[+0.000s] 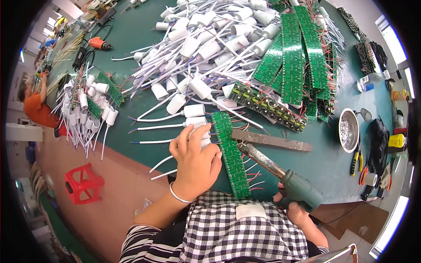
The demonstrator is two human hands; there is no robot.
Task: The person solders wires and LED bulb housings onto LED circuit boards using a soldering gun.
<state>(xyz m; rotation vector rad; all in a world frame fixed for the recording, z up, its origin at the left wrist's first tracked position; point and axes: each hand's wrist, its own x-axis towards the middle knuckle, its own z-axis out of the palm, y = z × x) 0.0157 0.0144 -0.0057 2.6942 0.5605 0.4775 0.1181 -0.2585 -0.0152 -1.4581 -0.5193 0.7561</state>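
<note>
A narrow green circuit board strip (232, 162) lies lengthwise in front of me, short red and white wires sticking out along its right side. White plastic lamp sockets (194, 110) with white cables sit in a row against its left edge. My left hand (195, 162) has its bent fingers closed over one of these sockets, which it partly hides. My right hand (297, 213) is wrapped round the green handle of a soldering gun (300, 190). The gun's tip points at the strip's right edge, by the end of a grey-brown bar (272, 140); exact contact cannot be made out.
A large heap of cabled sockets (206, 44) fills the far middle. Stacked green boards (291, 57) and a populated board (267, 107) lie right of it. Farther right are a metal bowl (348, 130) and pliers (356, 162). A red stool (84, 183) stands left.
</note>
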